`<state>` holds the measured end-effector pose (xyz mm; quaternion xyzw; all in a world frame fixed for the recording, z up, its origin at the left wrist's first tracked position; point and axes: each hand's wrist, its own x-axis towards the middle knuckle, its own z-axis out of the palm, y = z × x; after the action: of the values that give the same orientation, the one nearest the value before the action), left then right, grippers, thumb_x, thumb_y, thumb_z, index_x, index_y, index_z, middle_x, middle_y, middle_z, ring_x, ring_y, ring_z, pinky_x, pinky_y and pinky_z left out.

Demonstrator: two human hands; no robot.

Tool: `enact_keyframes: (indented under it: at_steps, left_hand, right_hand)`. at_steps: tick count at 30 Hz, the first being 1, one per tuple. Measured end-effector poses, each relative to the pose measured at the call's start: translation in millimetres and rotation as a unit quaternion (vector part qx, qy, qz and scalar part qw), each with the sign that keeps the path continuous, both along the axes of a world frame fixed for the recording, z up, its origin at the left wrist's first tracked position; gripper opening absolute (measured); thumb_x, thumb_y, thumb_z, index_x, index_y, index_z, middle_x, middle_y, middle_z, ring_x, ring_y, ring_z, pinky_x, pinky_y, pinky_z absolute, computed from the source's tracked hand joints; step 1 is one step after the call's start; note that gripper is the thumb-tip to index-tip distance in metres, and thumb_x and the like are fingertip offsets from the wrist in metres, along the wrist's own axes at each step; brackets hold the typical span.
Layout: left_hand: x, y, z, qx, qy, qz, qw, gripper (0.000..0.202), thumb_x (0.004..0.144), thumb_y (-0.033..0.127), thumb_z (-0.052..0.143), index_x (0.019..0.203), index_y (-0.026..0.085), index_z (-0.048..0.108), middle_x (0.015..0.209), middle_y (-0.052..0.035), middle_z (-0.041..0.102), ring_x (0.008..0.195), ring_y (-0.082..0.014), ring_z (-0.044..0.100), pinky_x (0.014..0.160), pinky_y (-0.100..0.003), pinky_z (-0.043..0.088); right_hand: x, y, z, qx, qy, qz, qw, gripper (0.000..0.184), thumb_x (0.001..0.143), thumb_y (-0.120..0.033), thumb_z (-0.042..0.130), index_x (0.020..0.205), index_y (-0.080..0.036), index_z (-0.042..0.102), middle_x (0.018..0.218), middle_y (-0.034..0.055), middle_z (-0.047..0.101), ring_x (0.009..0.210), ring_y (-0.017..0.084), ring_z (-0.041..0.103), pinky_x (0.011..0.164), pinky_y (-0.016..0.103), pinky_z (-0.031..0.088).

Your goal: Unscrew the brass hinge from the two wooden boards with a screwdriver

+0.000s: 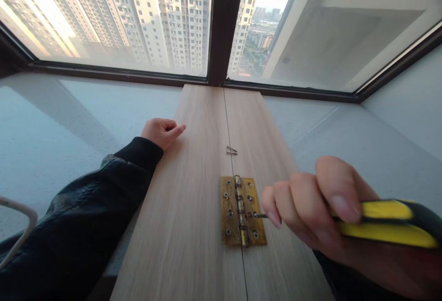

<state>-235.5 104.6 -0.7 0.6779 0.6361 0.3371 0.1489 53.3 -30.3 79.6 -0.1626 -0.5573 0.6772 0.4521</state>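
My right hand [311, 204] is closed round a screwdriver with a yellow and black handle [390, 218]. Its metal shaft shows past my fingertips, and the tip meets a screw in the right leaf of a worn brass hinge [226, 211]. The hinge lies open across the seam between two pale wooden boards [193, 190], with several screws in its leaves. Just beyond it, two small loose screws [232, 153] lie over the seam. My left hand [162, 131] rests at the left board's outer edge, fingers curled, thumb side toward the wood, with nothing visible in it.
Both boards lie on a pale speckled ledge [83, 112] and reach a dark window frame [217, 29]. A wall [410, 66] rises on the right. At the far left, a whitish cable-like curve [26, 213] passes in front of my sleeve. Tall buildings stand outside.
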Motion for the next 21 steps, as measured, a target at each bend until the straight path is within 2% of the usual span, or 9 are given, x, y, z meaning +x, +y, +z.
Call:
enact_keyframes:
  at_steps: [2, 4, 7, 10, 13, 15, 17, 19, 21]
  left_hand:
    - [-0.2, 0.2, -0.2, -0.001, -0.002, -0.001, 1.000, 0.047, 0.075, 0.046, 0.054, 0.044, 0.017, 0.034, 0.046, 0.0048, 0.022, 0.046, -0.0080, 0.026, 0.049, -0.026, 0.021]
    - [-0.3, 0.4, -0.2, -0.002, -0.003, 0.000, 1.000, 0.047, 0.074, 0.047, 0.054, 0.044, 0.017, 0.035, 0.046, 0.0047, 0.022, 0.047, -0.0082, 0.027, 0.049, -0.026, 0.021]
    - [-0.2, 0.4, 0.1, -0.001, -0.001, 0.000, 1.000, 0.047, 0.074, 0.047, 0.054, 0.044, 0.017, 0.033, 0.046, 0.0045, 0.022, 0.047, -0.0084, 0.026, 0.049, -0.026, 0.020]
    - [0.0, 0.2, 0.5, -0.005, 0.000, 0.001, 1.000, 0.047, 0.074, 0.046, 0.054, 0.044, 0.018, 0.032, 0.046, 0.0044, 0.022, 0.047, -0.0087, 0.025, 0.049, -0.026, 0.021]
    - [0.3, -0.1, 1.0, -0.008, 0.003, 0.003, 1.000, 0.046, 0.074, 0.046, 0.054, 0.044, 0.017, 0.034, 0.046, 0.0045, 0.023, 0.047, -0.0087, 0.026, 0.049, -0.026, 0.021]
    - [0.5, -0.2, 1.2, -0.008, 0.005, 0.002, 1.000, 0.046, 0.075, 0.046, 0.054, 0.044, 0.017, 0.035, 0.046, 0.0046, 0.023, 0.047, -0.0084, 0.027, 0.049, -0.026, 0.021]
    - [0.8, -0.3, 1.4, -0.008, 0.005, 0.001, 1.000, 0.047, 0.075, 0.046, 0.054, 0.044, 0.017, 0.035, 0.046, 0.0046, 0.023, 0.047, -0.0081, 0.027, 0.049, -0.026, 0.021]
    - [0.9, -0.4, 1.5, -0.007, 0.005, 0.001, 1.000, 0.047, 0.075, 0.046, 0.054, 0.044, 0.017, 0.034, 0.046, 0.0046, 0.023, 0.046, -0.0079, 0.026, 0.049, -0.026, 0.021]
    - [0.9, -0.5, 1.3, -0.005, 0.006, 0.002, 1.000, 0.047, 0.075, 0.046, 0.054, 0.044, 0.017, 0.034, 0.046, 0.0046, 0.023, 0.046, -0.0080, 0.026, 0.049, -0.026, 0.020]
  right_hand:
    - [9.6, 0.0, -1.2, 0.056, -0.002, -0.033, 0.998, 0.025, 0.079, -0.040, 0.075, 0.090, -0.023, 0.061, 0.088, 0.0009, 0.052, 0.076, 0.016, 0.052, 0.074, 0.033, 0.044]
    - [12.7, 3.2, -2.6, 0.099, 0.007, -0.041, 0.994, 0.019, 0.085, -0.035, 0.070, 0.096, -0.020, 0.063, 0.088, 0.0026, 0.052, 0.078, 0.015, 0.052, 0.074, 0.031, 0.046]
    - [4.0, 7.8, -3.1, 0.117, 0.076, 0.064, 0.988, 0.029, 0.097, -0.045, 0.048, 0.106, -0.021, 0.062, 0.066, 0.0001, 0.051, 0.062, 0.013, 0.051, 0.065, 0.027, 0.049]
    - [-6.3, 7.3, -2.5, 0.048, 0.059, 0.128, 0.989, 0.046, 0.098, -0.060, 0.026, 0.105, -0.029, 0.059, 0.050, -0.0045, 0.039, 0.044, 0.012, 0.040, 0.054, 0.025, 0.043]
    - [-4.2, 4.5, -2.7, 0.011, 0.020, 0.079, 0.997, 0.033, 0.097, -0.056, 0.040, 0.102, -0.028, 0.057, 0.056, -0.0036, 0.045, 0.050, 0.013, 0.042, 0.057, 0.028, 0.042]
    - [1.1, 4.1, -3.3, 0.029, 0.030, 0.035, 0.998, 0.017, 0.094, -0.040, 0.055, 0.097, -0.024, 0.060, 0.072, 0.0000, 0.051, 0.064, 0.014, 0.050, 0.065, 0.031, 0.046]
    - [3.8, 5.0, -3.5, 0.060, 0.025, -0.016, 0.998, 0.008, 0.091, -0.029, 0.061, 0.092, -0.021, 0.063, 0.083, 0.0023, 0.051, 0.074, 0.016, 0.053, 0.069, 0.032, 0.046]
    - [0.7, 6.2, -2.9, 0.073, 0.025, -0.039, 0.996, 0.014, 0.093, -0.031, 0.059, 0.091, -0.019, 0.065, 0.082, 0.0027, 0.050, 0.074, 0.015, 0.052, 0.066, 0.030, 0.044]
    - [-6.4, 6.8, -1.2, 0.055, 0.061, -0.004, 0.997, 0.028, 0.098, -0.041, 0.048, 0.090, -0.020, 0.065, 0.070, 0.0004, 0.047, 0.062, 0.013, 0.048, 0.056, 0.026, 0.041]
